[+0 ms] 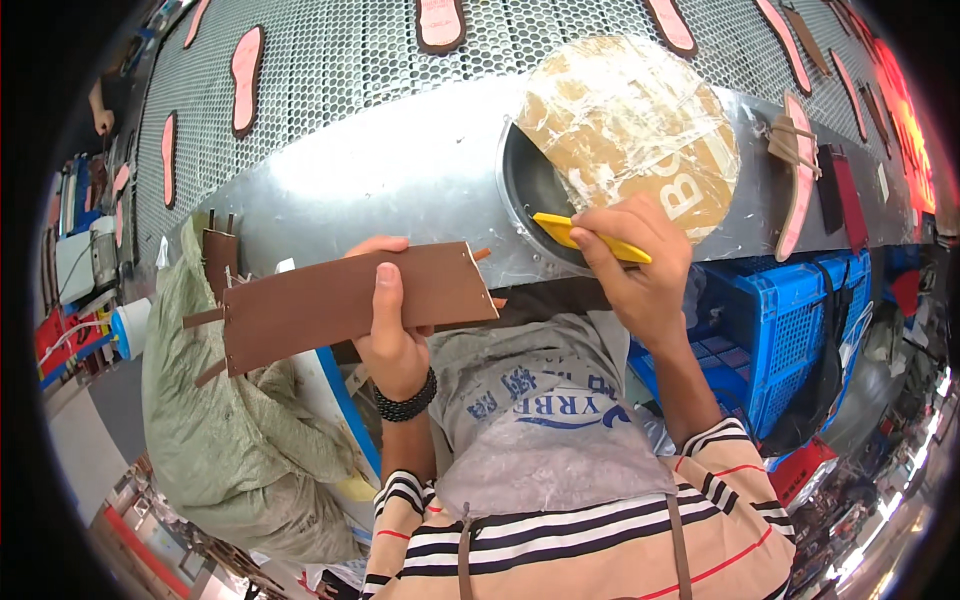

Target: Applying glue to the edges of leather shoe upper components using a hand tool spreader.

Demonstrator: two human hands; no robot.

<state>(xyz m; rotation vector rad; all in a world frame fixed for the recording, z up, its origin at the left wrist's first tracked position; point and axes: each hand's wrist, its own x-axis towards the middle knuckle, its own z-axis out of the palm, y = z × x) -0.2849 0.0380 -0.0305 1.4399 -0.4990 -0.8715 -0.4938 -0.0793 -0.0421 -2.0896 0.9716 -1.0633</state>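
Grasping a flat, brown, roughly rectangular panel [310, 302], the left hand [395, 340] shows in the head view with its thumb pressed on the upper face and the other fingers curled beneath. Narrow brown straps [203, 318] stick out from both ends of the panel, which is held in front of the near edge of a shiny grey metal table [350, 165], left of the body's middle.

The right hand [645, 260] pinches a slim, flat yellow tool [556, 228] between thumb and fingers. The tool's tip points left, over the open part of a round, dark-lined metal bowl [530, 180]; whether it touches the bowl, I cannot tell. A round, tan cardboard disc [630, 125] with whitish smears covers most of the bowl.

Beyond the table lies a grey metal mesh surface [340, 60] bearing pink, dark-edged sole shapes [247, 80]. On the table's right part rests a pink sole piece with beige straps [800, 180], near a dark red strip [848, 195].

Below, a blue plastic crate [800, 330] stands at the right and a crumpled greenish sack [210, 420] at the left. A black beaded bracelet [408, 405] circles the left wrist.
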